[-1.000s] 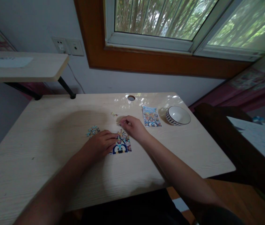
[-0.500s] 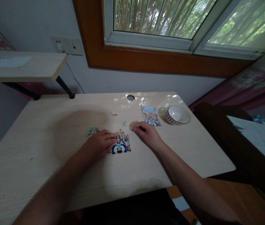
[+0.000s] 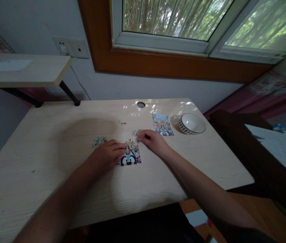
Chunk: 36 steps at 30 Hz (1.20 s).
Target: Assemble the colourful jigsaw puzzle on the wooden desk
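Observation:
A partly joined jigsaw puzzle (image 3: 131,158) with a blue dog face lies on the table in front of me. Flat across its left side rests my left hand (image 3: 110,152), fingers stretched out and covering part of the picture. At the upper right edge of the puzzle, my right hand (image 3: 151,139) pinches a small puzzle piece (image 3: 137,140), mostly hidden by the fingertips. Just above the puzzle lie a few loose pieces (image 3: 134,132). Beyond my left fingers sits a pile of loose puzzle pieces (image 3: 99,141).
A printed picture sheet (image 3: 163,124) lies right of the puzzle, beside a white bowl (image 3: 192,124) with a striped outside. More pieces (image 3: 122,122) lie farther back, near a round hole (image 3: 141,105) in the table (image 3: 208,162). A raised shelf (image 3: 31,79) stands at the left.
My right hand has moved a little left with the piece, bringing it to the puzzle's upper right edge. My left hand has stayed on the puzzle.

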Each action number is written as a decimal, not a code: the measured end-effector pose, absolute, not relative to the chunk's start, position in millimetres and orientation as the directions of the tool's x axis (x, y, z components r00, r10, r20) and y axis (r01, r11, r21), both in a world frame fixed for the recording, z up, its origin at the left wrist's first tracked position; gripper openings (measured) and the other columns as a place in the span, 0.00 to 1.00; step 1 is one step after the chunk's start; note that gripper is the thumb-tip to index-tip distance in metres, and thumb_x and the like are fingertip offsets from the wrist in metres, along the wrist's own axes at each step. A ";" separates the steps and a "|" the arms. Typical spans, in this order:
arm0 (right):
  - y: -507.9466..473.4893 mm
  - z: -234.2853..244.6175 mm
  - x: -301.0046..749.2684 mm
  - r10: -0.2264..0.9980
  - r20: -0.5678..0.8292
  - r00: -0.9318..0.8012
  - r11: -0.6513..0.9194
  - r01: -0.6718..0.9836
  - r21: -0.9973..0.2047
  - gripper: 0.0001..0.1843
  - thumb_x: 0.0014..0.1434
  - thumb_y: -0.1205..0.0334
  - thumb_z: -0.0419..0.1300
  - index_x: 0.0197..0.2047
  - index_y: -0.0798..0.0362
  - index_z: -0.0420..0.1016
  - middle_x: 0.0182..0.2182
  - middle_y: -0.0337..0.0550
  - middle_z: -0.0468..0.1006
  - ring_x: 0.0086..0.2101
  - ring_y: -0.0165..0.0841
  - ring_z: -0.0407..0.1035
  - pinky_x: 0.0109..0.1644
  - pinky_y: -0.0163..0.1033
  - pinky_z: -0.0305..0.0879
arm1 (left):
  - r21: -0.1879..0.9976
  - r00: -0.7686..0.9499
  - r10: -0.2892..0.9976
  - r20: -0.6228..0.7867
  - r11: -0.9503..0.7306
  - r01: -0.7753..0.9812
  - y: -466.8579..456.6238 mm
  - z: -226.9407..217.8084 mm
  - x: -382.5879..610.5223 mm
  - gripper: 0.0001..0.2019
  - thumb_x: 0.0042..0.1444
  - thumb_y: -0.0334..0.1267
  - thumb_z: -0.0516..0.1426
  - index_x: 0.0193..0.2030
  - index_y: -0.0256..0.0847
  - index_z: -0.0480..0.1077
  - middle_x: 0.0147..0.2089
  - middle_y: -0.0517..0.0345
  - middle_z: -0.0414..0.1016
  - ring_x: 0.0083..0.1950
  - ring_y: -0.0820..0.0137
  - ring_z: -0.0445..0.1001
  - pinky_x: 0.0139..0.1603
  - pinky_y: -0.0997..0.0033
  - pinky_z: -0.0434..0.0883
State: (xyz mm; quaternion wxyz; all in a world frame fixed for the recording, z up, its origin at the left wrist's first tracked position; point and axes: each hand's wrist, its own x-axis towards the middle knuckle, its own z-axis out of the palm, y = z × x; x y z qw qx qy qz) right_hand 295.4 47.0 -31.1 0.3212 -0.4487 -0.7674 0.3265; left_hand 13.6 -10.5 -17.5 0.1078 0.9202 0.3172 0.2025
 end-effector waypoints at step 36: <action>40.3 -34.5 297.3 0.794 0.363 -0.487 0.592 0.488 -0.641 0.12 0.63 0.62 0.68 0.51 0.47 0.83 0.42 0.48 0.76 0.43 0.39 0.73 0.50 0.47 0.73 | 0.301 0.731 0.615 0.294 -0.786 0.540 -10.9 -14.5 12.8 0.12 0.69 0.31 0.56 0.55 0.42 0.78 0.59 0.51 0.80 0.57 0.61 0.76 0.61 0.54 0.75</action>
